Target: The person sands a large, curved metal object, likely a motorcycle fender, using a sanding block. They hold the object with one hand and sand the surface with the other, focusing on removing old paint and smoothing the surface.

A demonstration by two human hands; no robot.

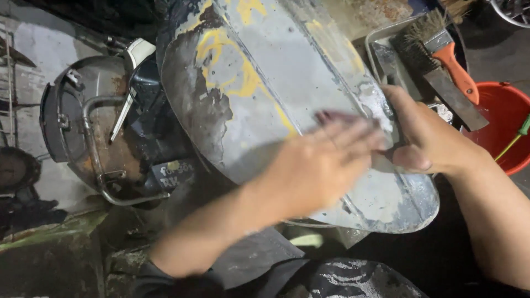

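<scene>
A large curved metal body panel (259, 83), grey with yellow and dark patches of old paint, lies across the middle of the view. My left hand (326, 160) is blurred, flat on the panel's surface with fingers stretched toward the right edge; something dark shows at the fingertips, too blurred to name. My right hand (422, 138) grips the panel's right edge, thumb underneath.
A rusty round vehicle part with a chrome bar (94, 127) lies at left. At the upper right a metal tray (386, 55) holds a brush with an orange handle (447, 49) and a flat scraper (455, 99). A red bucket (505, 118) stands at the right edge.
</scene>
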